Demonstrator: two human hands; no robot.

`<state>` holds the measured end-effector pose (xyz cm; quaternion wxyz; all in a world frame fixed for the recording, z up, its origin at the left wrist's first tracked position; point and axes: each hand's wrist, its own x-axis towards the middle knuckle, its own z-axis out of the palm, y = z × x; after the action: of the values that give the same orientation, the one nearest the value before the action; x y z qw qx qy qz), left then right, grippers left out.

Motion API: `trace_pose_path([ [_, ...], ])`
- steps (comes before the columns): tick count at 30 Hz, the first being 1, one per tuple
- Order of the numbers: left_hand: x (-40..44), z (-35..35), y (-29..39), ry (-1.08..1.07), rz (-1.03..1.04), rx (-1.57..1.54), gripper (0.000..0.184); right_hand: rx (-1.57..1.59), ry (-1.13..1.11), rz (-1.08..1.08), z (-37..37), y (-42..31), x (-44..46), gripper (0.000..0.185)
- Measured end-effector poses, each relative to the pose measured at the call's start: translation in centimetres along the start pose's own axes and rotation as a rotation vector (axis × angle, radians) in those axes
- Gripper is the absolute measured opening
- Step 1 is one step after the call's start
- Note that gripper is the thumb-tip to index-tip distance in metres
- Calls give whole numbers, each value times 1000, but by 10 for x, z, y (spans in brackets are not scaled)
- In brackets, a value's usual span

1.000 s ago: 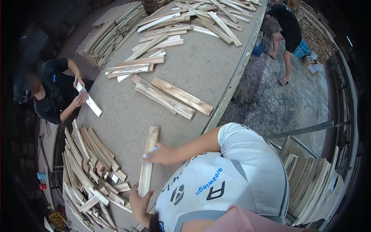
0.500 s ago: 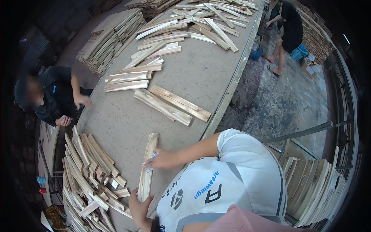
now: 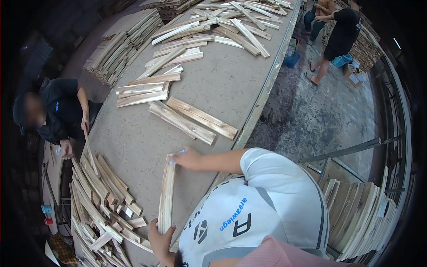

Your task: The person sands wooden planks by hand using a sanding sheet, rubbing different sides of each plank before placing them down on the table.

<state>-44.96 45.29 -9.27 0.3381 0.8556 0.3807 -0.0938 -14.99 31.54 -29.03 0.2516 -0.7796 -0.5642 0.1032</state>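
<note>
A pale wooden strip [image 3: 167, 196] is held lengthwise between my two hands, above the table's near edge. My left hand [image 3: 161, 240] is closed round its near end, thumb on the edge. At the far end, the fingers of my right hand [image 3: 189, 159] grip the strip. Something blue-white shows at those fingers; whether it is tape or a scrap of cloth I cannot tell. Left of the strip lies a heaped pile of wooden strips [image 3: 95, 204]. Beyond my right hand, two strips [image 3: 202, 117] lie side by side on the table [image 3: 133, 133].
More strips [image 3: 213, 26] are scattered along the far table. A co-worker [image 3: 66, 107] stands across it, holding a strip [image 3: 90, 149] over the pile. Stacked boards [image 3: 126, 46] stand behind. At right are a rack of boards [image 3: 360, 213] and another person [image 3: 340, 35].
My right hand has slid from the strip's middle to its far end, and the strip has tilted. The co-worker now holds a strip. Another person shows at the upper right.
</note>
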Motion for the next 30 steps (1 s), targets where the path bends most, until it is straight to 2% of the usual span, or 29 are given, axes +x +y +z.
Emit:
trace_pose_path([
  [1, 2, 4, -11, 24, 53, 15, 60, -74, 27, 240, 3, 13, 3, 56],
  [3, 4, 5, -12, 46, 114, 33, 60, -120, 14, 250, 14, 0, 6, 56],
  [5, -2, 0, 6, 4, -8, -25, 61, -80, 23, -62, 10, -42, -2, 54],
  [6, 0, 1, 2, 1, -7, -22, 61, -63, 132, -241, 16, -54, -9, 53],
  [9, 5, 1, -9, 9, 50, 16, 60, -1, 114, -214, 5, -36, -9, 51],
  [10, 4, 1, -6, 13, 45, 8, 60, -12, -46, 34, -6, -21, 0, 54],
  [11, 2, 1, -3, 16, 38, -2, 60, -11, -49, 36, -1, -5, 7, 54],
  [13, -1, 0, 4, 3, 22, -13, 60, -133, 68, 285, 12, 18, 15, 53],
  [14, -1, -2, 7, -6, 7, -23, 60, -130, 68, 285, 22, 10, 14, 53],
  [16, -1, -3, 7, -17, 2, -41, 60, -123, 67, -35, 23, -33, 3, 52],
  [17, 0, -2, 6, -27, 0, -63, 60, -120, 64, -34, 23, -38, -2, 52],
  [19, 2, -2, 5, -29, 1, -55, 60, 46, 300, -336, 21, -43, -11, 50],
  [20, 2, -1, 3, -32, 1, -50, 60, 51, 297, -337, 14, -31, -7, 50],
  [22, 7, 2, -14, -19, 29, -31, 60, -22, -75, 203, -9, 2, 6, 51],
  [23, 10, 4, -21, -5, 69, -11, 61, -21, -79, 203, 2, 7, 9, 51],
  [25, 8, 2, -11, -19, 13, -11, 61, -143, 132, 219, 9, 5, 11, 50],
  [26, 7, 0, -8, -34, -47, -7, 62, -30, 5, 195, 19, -9, 10, 51],
  [27, 7, 0, -10, -38, -52, -6, 62, -26, 1, 197, 17, -23, 2, 51],
  [29, 9, 1, -17, -33, 1, -14, 63, 13, 198, -222, 18, -39, -14, 47],
  [30, 12, 1, -18, -33, -8, -16, 63, 68, 203, -261, 14, -28, -11, 48],
])
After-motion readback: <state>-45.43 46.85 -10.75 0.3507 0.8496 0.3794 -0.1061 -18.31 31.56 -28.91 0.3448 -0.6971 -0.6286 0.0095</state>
